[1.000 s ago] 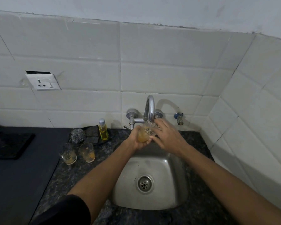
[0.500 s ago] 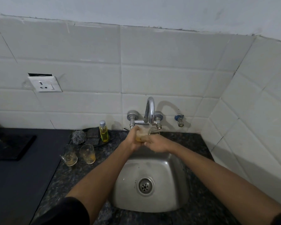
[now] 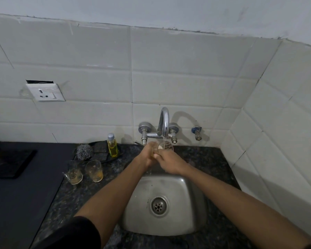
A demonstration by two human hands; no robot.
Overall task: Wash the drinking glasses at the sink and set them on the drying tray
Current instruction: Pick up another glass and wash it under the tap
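Reaching forward over the steel sink, both forearms meet under the tap spout. The left hand is wrapped around a clear drinking glass held beneath a thin stream of water, while the right hand curls over its near side. Two used glasses stand on the granite counter, well left of the sink

**Glass largely hidden between the hands**

The left hand and right hand cover most of the glass; their grip cannot be made out. The dark mat runs off the left edge. The contents of the black dish are too dim to identify.
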